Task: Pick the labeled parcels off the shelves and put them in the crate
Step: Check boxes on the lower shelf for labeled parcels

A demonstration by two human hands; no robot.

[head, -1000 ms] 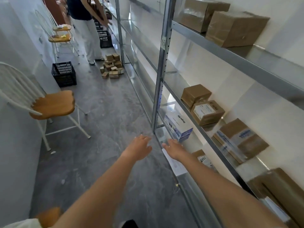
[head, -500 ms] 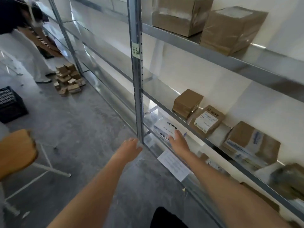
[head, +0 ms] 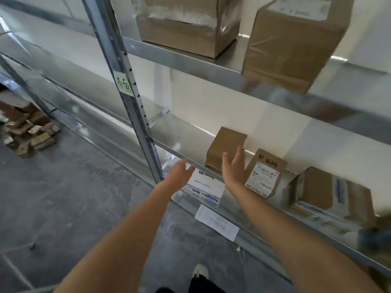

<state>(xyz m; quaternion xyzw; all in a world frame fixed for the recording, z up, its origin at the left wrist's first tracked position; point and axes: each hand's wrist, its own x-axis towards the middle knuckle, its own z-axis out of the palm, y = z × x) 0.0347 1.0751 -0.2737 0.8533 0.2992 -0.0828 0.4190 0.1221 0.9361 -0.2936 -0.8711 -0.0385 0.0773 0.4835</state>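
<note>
**Both hands reach toward the middle shelf**

A brown labeled parcel (head: 264,174) with a white printed label leans on the metal middle shelf (head: 179,132), beside a plain brown box (head: 227,142). The floor is grey concrete. The right hand (head: 233,168) is raised with fingers spread, empty, between them. The left hand (head: 179,174) is relaxed, empty, at the shelf edge.

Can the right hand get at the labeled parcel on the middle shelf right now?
Probably yes: the right hand is open just left of the labeled parcel, nothing lies between them, and the shelf front is open.
</note>
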